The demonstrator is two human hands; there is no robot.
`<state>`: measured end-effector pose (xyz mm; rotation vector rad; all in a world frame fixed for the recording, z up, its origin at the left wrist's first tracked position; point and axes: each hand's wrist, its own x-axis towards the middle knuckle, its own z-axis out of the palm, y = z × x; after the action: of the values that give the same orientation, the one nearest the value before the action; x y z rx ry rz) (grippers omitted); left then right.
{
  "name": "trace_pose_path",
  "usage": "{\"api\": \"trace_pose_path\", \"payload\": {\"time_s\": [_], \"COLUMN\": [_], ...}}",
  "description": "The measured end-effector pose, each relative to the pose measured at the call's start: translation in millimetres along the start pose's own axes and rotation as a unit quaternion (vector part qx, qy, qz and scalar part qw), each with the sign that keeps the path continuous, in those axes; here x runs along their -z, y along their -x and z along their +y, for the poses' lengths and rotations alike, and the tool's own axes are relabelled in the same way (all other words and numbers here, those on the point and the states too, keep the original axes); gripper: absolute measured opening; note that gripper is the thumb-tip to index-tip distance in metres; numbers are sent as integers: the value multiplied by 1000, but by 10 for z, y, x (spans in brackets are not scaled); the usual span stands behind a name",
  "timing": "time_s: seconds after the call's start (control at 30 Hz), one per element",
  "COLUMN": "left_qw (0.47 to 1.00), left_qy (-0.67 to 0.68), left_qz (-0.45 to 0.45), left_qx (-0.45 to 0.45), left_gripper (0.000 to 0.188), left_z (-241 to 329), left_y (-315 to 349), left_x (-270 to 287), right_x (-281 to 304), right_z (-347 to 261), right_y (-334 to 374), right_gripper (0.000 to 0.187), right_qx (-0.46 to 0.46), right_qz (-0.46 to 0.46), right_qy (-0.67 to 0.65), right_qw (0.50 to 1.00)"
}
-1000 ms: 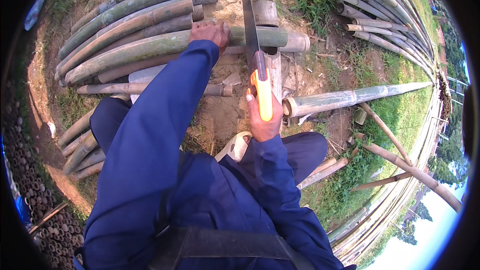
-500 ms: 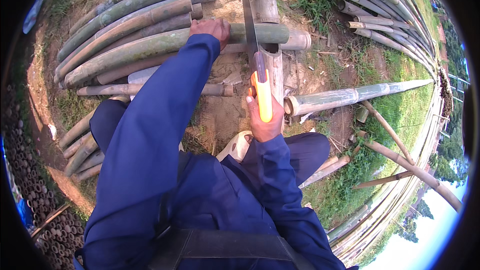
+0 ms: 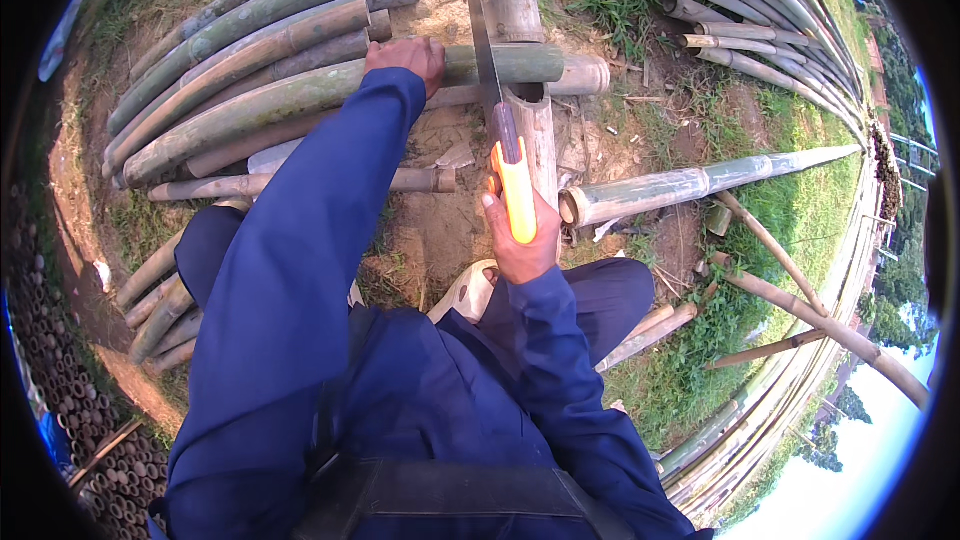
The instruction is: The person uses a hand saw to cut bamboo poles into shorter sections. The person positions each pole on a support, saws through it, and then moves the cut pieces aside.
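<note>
My left hand point(image 3: 408, 62) is closed over a thick green bamboo pole point(image 3: 250, 122), pressing on it near its right end. In my right hand point(image 3: 530, 245) is a hand saw point(image 3: 515, 195) with a yellow-orange handle. The long blade points away from me and crosses the pole just right of my left hand. Whether its teeth have cut into the bamboo cannot be made out. Below the green pole lies a paler bamboo pole point(image 3: 585, 75). An upright bamboo post point(image 3: 535, 130) stands under the crossing, with another short bamboo post point(image 3: 514, 18) beyond it.
Several cut bamboo poles point(image 3: 255, 15) lie stacked at the left. A long bamboo pole point(image 3: 690, 180) stretches to the right, and more poles point(image 3: 740, 0) lie at the far right. Cut bamboo ends point(image 3: 110, 470) are piled at the lower left. My shoe point(image 3: 468, 292) rests on the ground.
The whole view has shifted slightly to the left. My left hand keeps its hold on the pole, and the saw still lies across it in nearly the same place.
</note>
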<state>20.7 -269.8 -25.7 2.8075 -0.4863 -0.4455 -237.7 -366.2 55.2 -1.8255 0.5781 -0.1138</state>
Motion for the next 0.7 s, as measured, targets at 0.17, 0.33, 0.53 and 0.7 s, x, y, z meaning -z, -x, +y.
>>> {"api": "trace_pose_path", "payload": {"time_s": [0.17, 0.33, 0.53, 0.7], "left_qw": [998, 998, 1000, 999], "left_qy": [7, -2, 9, 6], "left_qz": [54, 55, 11, 32], "left_qx": [11, -1, 2, 16], "left_gripper": [50, 49, 49, 49], "left_z": [-55, 9, -9, -19], "left_y": [-98, -61, -64, -71], "left_x": [-32, -83, 57, 26], "right_x": [406, 208, 39, 408], "right_z": [-2, 203, 180, 17], "right_y": [1291, 460, 219, 1318], "right_gripper": [37, 23, 19, 45], "right_qx": [0, -20, -14, -16], "right_qz": [7, 6, -8, -5], "right_qy": [52, 8, -43, 29], "right_qw": [999, 1000, 999, 999]}}
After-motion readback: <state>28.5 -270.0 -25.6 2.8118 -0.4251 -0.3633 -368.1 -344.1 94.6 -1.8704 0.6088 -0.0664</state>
